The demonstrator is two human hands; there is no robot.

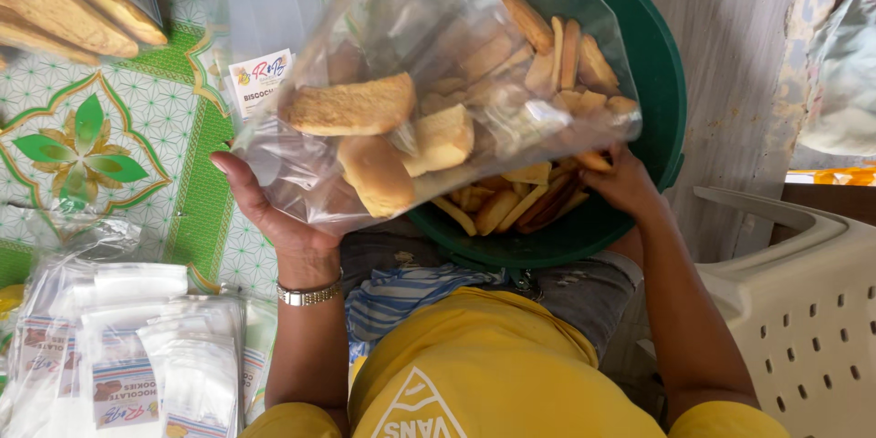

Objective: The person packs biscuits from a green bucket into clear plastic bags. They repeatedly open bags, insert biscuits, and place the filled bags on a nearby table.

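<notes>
My left hand (pixel 265 210) holds up a clear plastic bag (pixel 411 82) from below; several pale toasted bread slices (pixel 351 108) lie inside it. The bag hangs over a green round basin (pixel 662 73) resting on my lap, which holds more toasted slices (pixel 511 201). My right hand (pixel 620 184) reaches into the basin under the bag's far end, fingers among the slices; whether it grips one is hidden by the bag. A metal watch band (pixel 308 295) sits on my left wrist.
A green and white patterned tablecloth (pixel 100 146) covers the table on the left. Stacks of small labelled clear bags (pixel 128 356) lie at lower left. More bread (pixel 64 0) sits at top left. A white perforated plastic chair (pixel 803 310) stands at right.
</notes>
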